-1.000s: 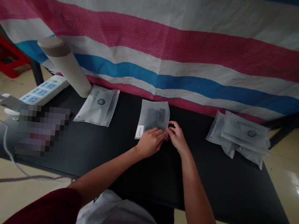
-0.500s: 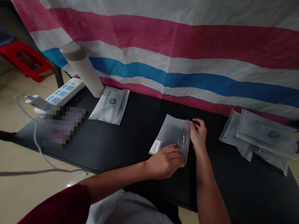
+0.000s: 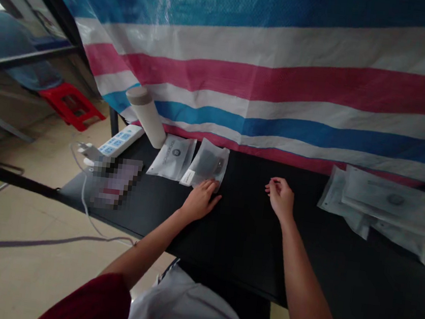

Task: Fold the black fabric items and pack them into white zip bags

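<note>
Labelled pouch lies beside a printed pouch, under open fingers of the left hand. Over the table, the right hand curls its fingers; whether fully closed, I cannot tell.

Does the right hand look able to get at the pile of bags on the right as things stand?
Probably yes. The right hand is over the black table, to the left of the pile of bags, and nothing visible stands between them. Whether the curled fingers hold anything is unclear.
</note>
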A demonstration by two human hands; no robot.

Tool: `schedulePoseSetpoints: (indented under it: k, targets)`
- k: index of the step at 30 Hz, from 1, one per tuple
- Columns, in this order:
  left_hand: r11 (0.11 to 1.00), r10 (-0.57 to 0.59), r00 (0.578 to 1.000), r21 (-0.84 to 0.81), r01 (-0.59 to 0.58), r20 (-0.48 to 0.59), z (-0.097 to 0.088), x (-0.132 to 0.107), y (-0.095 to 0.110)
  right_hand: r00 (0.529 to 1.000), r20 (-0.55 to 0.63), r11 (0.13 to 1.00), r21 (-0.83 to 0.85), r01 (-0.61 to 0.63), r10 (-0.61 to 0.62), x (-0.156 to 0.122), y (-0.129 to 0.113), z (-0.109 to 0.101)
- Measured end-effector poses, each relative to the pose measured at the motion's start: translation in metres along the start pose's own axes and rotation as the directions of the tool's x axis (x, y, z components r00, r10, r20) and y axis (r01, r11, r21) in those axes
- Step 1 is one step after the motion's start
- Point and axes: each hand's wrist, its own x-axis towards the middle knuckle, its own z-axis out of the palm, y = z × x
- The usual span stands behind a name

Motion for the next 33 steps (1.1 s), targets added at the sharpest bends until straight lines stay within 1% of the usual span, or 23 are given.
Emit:
schedulePoseSetpoints:
  k: [3, 5, 8, 11, 13, 14, 15, 16, 17, 19, 20, 21, 22, 24, 26, 27, 28, 30, 33]
  targets:
    - [0.992, -0.096, 0.995, 0.083, 0.099, -0.033, -0.004, -0.003, -0.012, 1.000, 0.006, 1.000, -0.008, 0.016, -0.015, 0.000, 0.001, -0.001]
    - [0.980, -0.159, 0.986, 0.113, 0.163, -0.044, -0.002, -0.004, -0.013, 0.999, 0.016, 0.999, -0.019, 0.030, -0.030, -0.001, 0.003, 0.000]
    - [0.968, -0.208, 0.978, 0.138, 0.210, -0.029, 0.001, -0.004, -0.010, 0.998, 0.033, 0.996, -0.067, 0.060, -0.058, -0.001, 0.005, 0.003]
    - [0.961, -0.229, 0.973, 0.155, 0.227, -0.007, 0.000, -0.005, -0.007, 0.994, 0.038, 0.979, -0.170, 0.110, -0.105, -0.001, 0.003, 0.002]
    - [0.958, -0.240, 0.971, 0.161, 0.236, 0.002, -0.001, -0.006, -0.006, 0.982, -0.022, 0.941, -0.290, 0.172, -0.187, 0.001, -0.002, -0.007]
    - [0.956, -0.246, 0.969, 0.163, 0.242, 0.002, -0.002, -0.006, -0.005, 0.965, -0.080, 0.909, -0.363, 0.204, -0.248, 0.003, -0.005, -0.015]
    - [0.954, -0.252, 0.968, 0.165, 0.249, -0.002, -0.002, -0.007, -0.005, 0.937, -0.157, 0.872, -0.438, 0.218, -0.313, 0.004, -0.008, -0.025]
    - [0.953, -0.256, 0.967, 0.166, 0.254, -0.008, -0.001, -0.007, -0.006, 0.895, -0.251, 0.838, -0.507, 0.202, -0.368, 0.005, -0.010, -0.037]
    - [0.952, -0.260, 0.966, 0.166, 0.258, -0.013, 0.000, -0.008, -0.007, 0.843, -0.355, 0.814, -0.561, 0.154, -0.404, 0.005, -0.012, -0.050]
    - [0.950, -0.263, 0.964, 0.168, 0.263, -0.024, 0.002, -0.008, -0.009, 0.729, -0.554, 0.804, -0.594, -0.008, -0.402, 0.001, -0.011, -0.075]
    - [0.949, -0.264, 0.964, 0.169, 0.264, -0.028, 0.003, -0.008, -0.010, 0.684, -0.625, 0.807, -0.583, -0.090, -0.376, -0.003, -0.009, -0.085]
    - [0.949, -0.264, 0.964, 0.172, 0.265, -0.031, 0.004, -0.008, -0.011, 0.654, -0.678, 0.810, -0.562, -0.166, -0.336, -0.007, -0.005, -0.094]
    - [0.948, -0.264, 0.964, 0.175, 0.266, -0.035, 0.005, -0.008, -0.011, 0.646, -0.708, 0.810, -0.538, -0.231, -0.286, -0.011, 0.000, -0.101]
    - [0.947, -0.264, 0.964, 0.182, 0.267, -0.040, 0.005, -0.009, -0.012, 0.673, -0.726, 0.798, -0.486, -0.356, -0.142, -0.017, 0.016, -0.109]
    - [0.945, -0.265, 0.963, 0.186, 0.269, -0.043, 0.005, -0.009, -0.012, 0.727, -0.686, 0.770, -0.446, -0.456, 0.033, -0.019, 0.035, -0.111]
    - [0.944, -0.267, 0.963, 0.187, 0.270, -0.044, 0.005, -0.010, -0.012, 0.748, -0.655, 0.755, -0.436, -0.490, 0.108, -0.019, 0.044, -0.111]
    - [0.944, -0.268, 0.962, 0.188, 0.272, -0.046, 0.005, -0.010, -0.012, 0.764, -0.625, 0.740, -0.438, -0.511, 0.157, -0.019, 0.052, -0.111]
    - [0.944, -0.268, 0.962, 0.187, 0.273, -0.052, 0.006, -0.010, -0.012, 0.778, -0.596, 0.712, -0.457, -0.533, 0.200, -0.017, 0.065, -0.110]
    - [0.947, -0.260, 0.963, 0.179, 0.268, -0.066, 0.007, -0.010, -0.013, 0.782, -0.593, 0.690, -0.486, -0.537, 0.191, -0.016, 0.076, -0.108]
